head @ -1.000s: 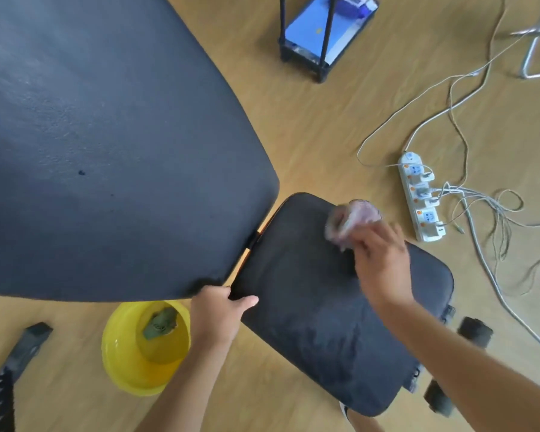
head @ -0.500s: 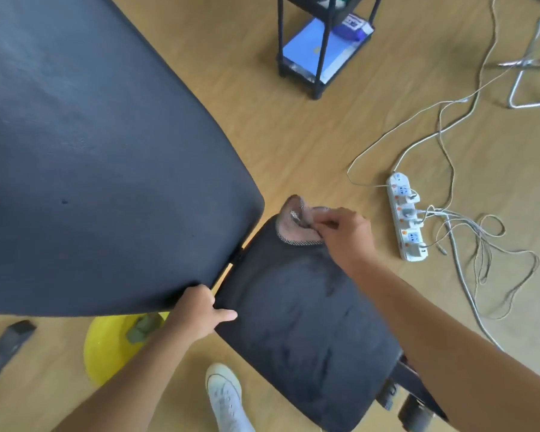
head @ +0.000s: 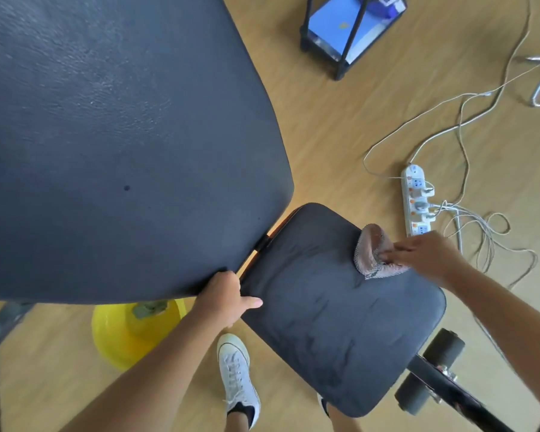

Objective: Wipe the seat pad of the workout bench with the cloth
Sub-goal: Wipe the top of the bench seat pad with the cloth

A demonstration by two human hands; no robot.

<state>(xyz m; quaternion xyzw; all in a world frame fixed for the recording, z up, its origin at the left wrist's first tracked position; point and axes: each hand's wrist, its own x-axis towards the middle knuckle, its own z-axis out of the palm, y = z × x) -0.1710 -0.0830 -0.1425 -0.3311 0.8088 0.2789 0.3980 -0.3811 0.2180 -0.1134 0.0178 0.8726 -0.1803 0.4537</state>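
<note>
So my right hand (head: 430, 255) has the cloth (head: 371, 254) bunched up, fingers (head: 390, 255) pinched shut on it, and it's pressed onto the seat pad (head: 334, 313) right at the pad's right-hand edge, up toward the end that meets the backrest (head: 122, 135). The thing that matters for the next stroke: nearly all the unwiped-looking pad lies down and toward me from the cloth, since the pad's long axis runs from the hinge gap by the backrest diagonally down to the foam rollers (head: 443, 344) at the foot end. So I'd guess the move is a pull along that line, or a sweep back across toward my left hand (head: 225, 297). Right arm comes in from the lower right, wrist fairly flat, palm down, so dragging toward my body should be easy. Left hand isn't wiping at all, it's wrapped around the lower corner of the backrest right beside the pad's near corner, thumb sticking out over the pad, just bracing. Right hand is obviously the one nearer the job. There are faint streaks on the surface of the pad, looks like damp marks, can't say for sure. One thing I'd watch: the cloth sits so near the edge it could slide off the side.
</note>
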